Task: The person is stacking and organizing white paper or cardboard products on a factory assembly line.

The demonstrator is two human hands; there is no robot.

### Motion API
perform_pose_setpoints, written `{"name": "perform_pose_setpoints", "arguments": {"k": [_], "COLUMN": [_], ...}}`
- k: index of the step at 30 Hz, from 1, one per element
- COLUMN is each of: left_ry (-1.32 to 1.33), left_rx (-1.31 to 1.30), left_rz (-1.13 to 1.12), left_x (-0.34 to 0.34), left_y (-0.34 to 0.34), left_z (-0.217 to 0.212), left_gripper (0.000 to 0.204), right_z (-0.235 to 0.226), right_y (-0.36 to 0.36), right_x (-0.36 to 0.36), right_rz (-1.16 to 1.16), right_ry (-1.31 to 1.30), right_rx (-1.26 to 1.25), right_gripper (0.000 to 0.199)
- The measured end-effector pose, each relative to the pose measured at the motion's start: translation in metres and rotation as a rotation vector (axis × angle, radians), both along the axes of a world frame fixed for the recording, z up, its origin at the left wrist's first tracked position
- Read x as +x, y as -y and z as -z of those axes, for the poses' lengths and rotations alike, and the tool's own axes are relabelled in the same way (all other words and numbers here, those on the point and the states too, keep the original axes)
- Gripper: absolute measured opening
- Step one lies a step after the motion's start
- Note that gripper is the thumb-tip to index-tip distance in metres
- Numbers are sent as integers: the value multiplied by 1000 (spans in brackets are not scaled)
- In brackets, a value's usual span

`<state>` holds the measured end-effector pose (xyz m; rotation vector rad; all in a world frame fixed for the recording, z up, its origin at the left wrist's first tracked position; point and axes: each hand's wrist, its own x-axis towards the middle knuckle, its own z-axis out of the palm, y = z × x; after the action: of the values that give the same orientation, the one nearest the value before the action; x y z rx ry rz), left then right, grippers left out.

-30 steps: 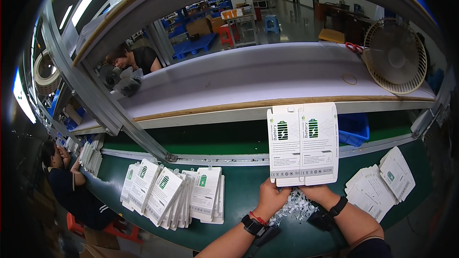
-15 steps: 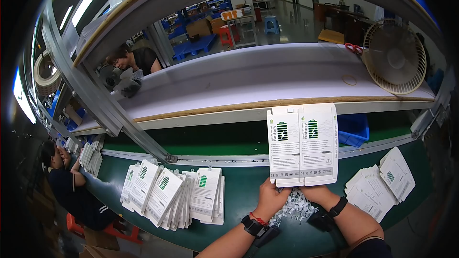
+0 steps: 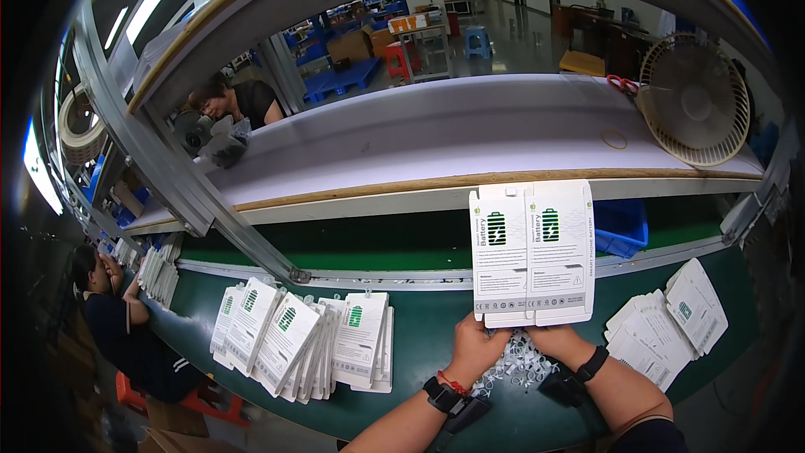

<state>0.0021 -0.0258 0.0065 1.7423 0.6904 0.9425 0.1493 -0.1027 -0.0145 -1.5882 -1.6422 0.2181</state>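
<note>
Two flat white battery boxes [image 3: 532,285] with green battery pictures stand upright side by side, overlapping at the middle. My left hand [image 3: 479,354] is closed at the lower edge of the left one, its fingers partly hidden behind. Under the right one, my right hand [image 3: 562,344] grips the lower edge, fingers also mostly hidden. A heap of small white and clear plastic hooks [image 3: 518,362] lies on the table between my wrists.
Several more flat battery boxes [image 3: 289,327] lie stacked on the green table [image 3: 436,369] at left, others [image 3: 654,335] at right. A blue bin [image 3: 620,231] stands behind. Above runs a white shelf [image 3: 436,134] with a fan [image 3: 694,101]. A co-worker [image 3: 126,327] sits far left.
</note>
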Motion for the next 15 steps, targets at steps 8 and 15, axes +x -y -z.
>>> {"name": "perform_pose_setpoints", "arguments": {"k": [8, 15], "left_ry": [-45, -14], "left_rx": [-33, -32], "left_rz": [19, 21], "left_x": [-2, -1], "left_y": [-1, -1], "left_z": [2, 4], "left_gripper": [20, 20], "right_z": [-3, -6], "right_y": [2, 1], "right_x": [1, -1], "right_rz": [-12, -15], "right_ry": [61, 40], "right_rx": [-61, -61], "right_gripper": [29, 28]}}
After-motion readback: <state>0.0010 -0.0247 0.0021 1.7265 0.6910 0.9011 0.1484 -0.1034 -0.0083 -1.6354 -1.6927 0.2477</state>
